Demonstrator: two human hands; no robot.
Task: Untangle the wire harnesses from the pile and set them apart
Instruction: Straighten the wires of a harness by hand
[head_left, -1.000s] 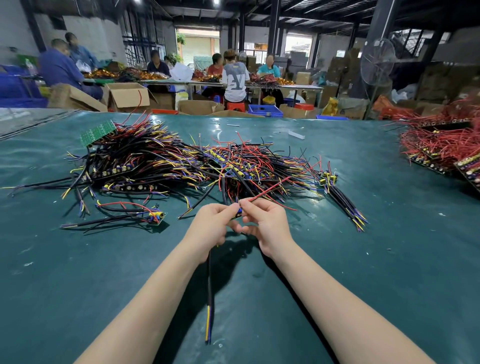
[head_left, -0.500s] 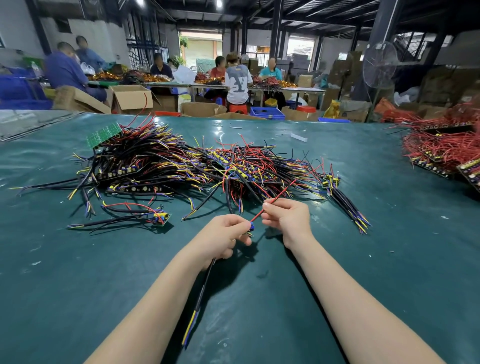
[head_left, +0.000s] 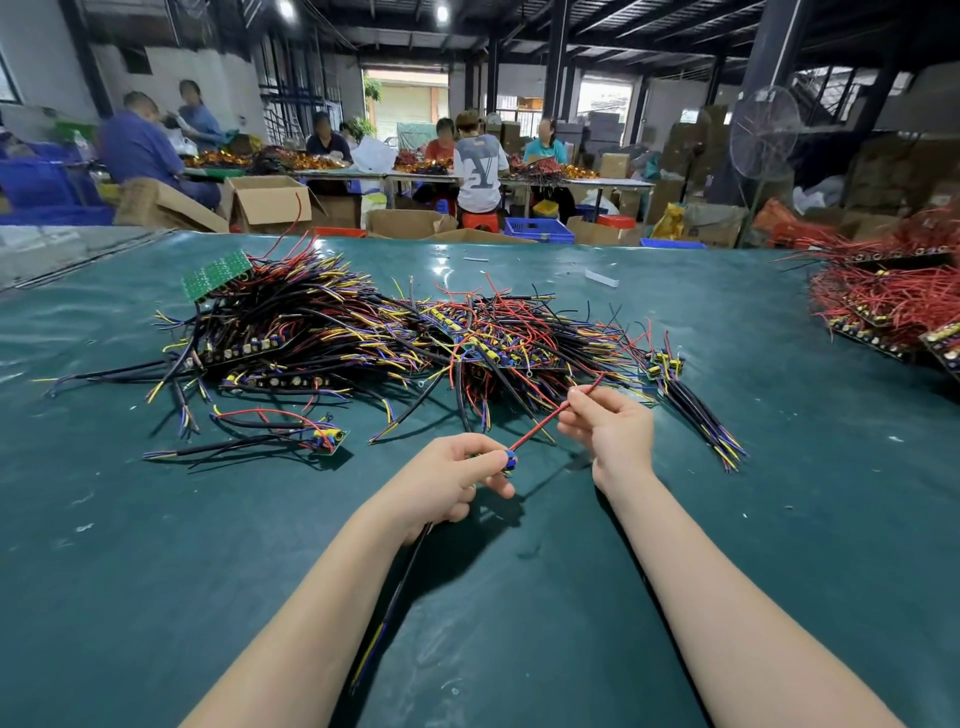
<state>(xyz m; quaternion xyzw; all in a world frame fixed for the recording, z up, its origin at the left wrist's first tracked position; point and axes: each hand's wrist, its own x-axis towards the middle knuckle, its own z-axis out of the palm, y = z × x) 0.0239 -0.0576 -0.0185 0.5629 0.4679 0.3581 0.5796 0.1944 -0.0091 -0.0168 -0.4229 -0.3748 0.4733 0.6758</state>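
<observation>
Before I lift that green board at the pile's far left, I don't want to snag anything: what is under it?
The green board rests tilted on black and red wires at the edge of the pile. Whether any are soldered to its underside is hidden by the board itself.

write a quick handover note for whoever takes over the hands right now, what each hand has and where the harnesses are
Left hand: shut on a harness at its small blue and yellow component end; the harness's black sheathed cable trails back under the forearm.
Right hand: pinching the thin red wire of that same harness, pulled taut between the hands.
Big tangled pile of black, red, yellow and purple wire harnesses sits just beyond the hands on the green table mat.
Done: one small harness with a board lies apart, left of the hands.
Left: set the held harness apart, then work through the pile.
</observation>
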